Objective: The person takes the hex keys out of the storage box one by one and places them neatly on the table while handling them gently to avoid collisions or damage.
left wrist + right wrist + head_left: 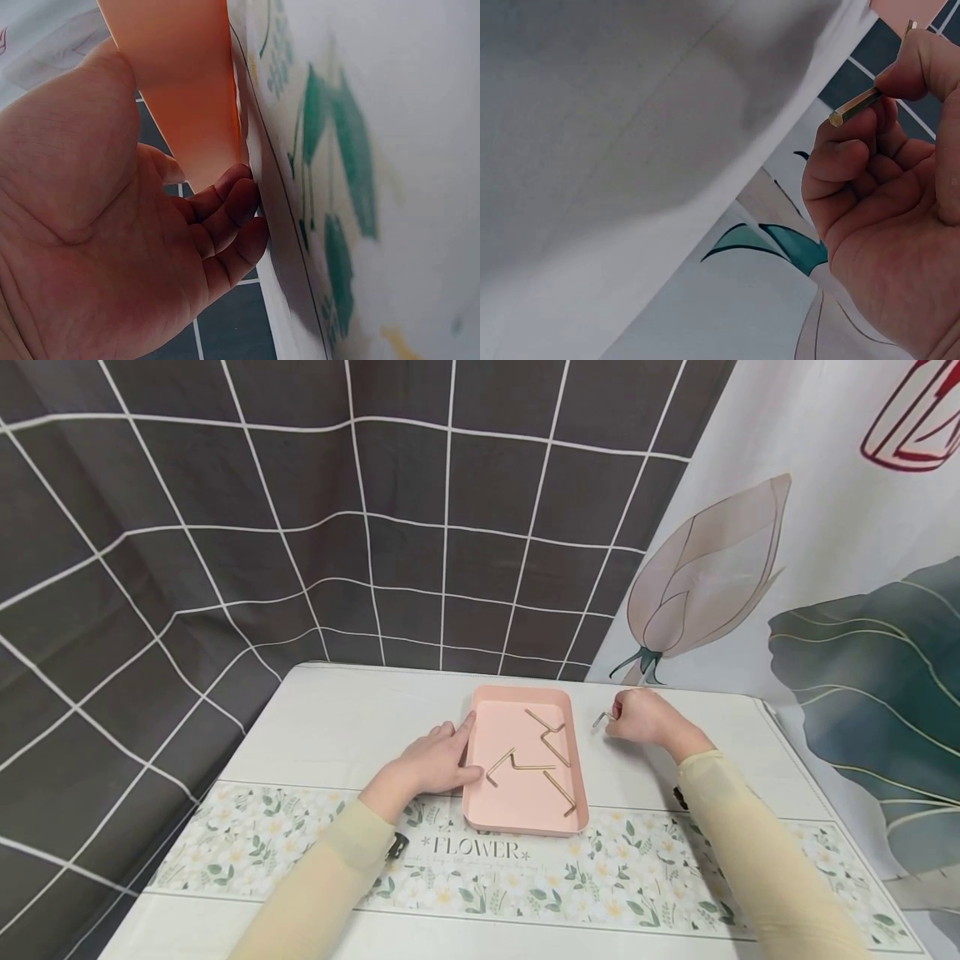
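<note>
A shallow pink tray (517,810) sits on the table, with several brass-coloured L-shaped hex keys (534,767) lying in it at various angles. My left hand (431,764) holds the tray's left side, thumb over the rim and the other fingers along the outer wall. In the left wrist view, the fingertips (244,199) are curled low by the tray wall (187,82), close to the tabletop. Right of the tray, my right hand (641,720) pinches another hex key (855,106) between thumb and curled fingers. Its six-sided end sticks out of the grip; its middle is hidden.
A white table cover (360,710) with a floral band reading FLOWER (476,846) lies under the tray. Behind stands a dark curtain (405,560) with a white grid, and at the right a white curtain (720,635) with leaf and bud prints.
</note>
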A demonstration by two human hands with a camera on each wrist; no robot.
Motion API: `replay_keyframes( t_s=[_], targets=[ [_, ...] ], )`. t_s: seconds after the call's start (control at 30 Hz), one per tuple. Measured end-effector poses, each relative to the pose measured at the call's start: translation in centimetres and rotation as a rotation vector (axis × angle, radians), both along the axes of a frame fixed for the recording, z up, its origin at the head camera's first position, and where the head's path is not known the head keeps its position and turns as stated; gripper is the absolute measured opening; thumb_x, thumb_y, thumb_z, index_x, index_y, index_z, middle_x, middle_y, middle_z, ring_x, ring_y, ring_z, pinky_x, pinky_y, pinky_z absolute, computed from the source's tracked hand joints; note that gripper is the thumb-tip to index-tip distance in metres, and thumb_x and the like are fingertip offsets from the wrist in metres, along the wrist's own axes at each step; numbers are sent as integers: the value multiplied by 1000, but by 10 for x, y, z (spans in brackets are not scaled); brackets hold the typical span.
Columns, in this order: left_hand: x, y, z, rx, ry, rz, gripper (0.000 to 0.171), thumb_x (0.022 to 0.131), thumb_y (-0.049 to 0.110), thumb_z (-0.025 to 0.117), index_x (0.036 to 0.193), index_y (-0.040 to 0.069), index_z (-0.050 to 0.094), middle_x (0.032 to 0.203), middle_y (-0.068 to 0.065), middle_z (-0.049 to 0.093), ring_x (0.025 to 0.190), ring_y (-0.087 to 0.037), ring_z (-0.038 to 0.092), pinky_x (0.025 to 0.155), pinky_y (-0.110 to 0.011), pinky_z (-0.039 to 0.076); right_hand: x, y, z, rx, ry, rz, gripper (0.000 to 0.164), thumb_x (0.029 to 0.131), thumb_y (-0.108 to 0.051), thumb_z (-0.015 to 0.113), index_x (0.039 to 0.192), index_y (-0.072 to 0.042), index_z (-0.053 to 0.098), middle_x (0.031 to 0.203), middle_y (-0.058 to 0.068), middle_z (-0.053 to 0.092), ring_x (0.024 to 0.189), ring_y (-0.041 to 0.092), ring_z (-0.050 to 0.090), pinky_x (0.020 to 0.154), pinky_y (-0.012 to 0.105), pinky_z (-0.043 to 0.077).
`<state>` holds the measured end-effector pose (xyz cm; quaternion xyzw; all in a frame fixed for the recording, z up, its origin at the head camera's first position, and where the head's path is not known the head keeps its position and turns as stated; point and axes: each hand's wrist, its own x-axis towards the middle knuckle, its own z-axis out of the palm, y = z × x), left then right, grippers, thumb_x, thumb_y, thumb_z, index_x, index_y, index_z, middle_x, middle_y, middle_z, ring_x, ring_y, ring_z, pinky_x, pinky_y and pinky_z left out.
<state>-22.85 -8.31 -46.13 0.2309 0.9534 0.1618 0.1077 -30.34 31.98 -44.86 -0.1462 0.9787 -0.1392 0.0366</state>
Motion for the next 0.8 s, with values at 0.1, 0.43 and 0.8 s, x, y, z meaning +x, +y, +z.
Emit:
replay_keyframes(
  t_s=[0.1,0.43,0.8],
  targets=[
    [0,0,0,4,-3,3,105,101,53,68,179,6,16,114,-11,57,93,-21,50,79,-39,51,-1,-1,-2,0,-8,-6,12,83,-15,74,77,-12,64,67,-1,57,64,18,51,65,37,41],
    [1,0,1,13,-7,2,105,100,52,68,179,5,16,110,-9,56,90,-21,50,76,-37,49,-3,-9,-6,38,-64,-26,14,84,-16,75,76,-11,65,66,0,59,66,21,53,67,37,44],
    [-1,1,-4,10,-10,18,105,100,52,69,179,6,16,107,-6,54,89,-20,50,74,-36,48,-6,-14,-12,77,-90,-69,38,81,-16,74,57,-21,45,55,-7,37,60,19,40,64,37,38]
  ],
)
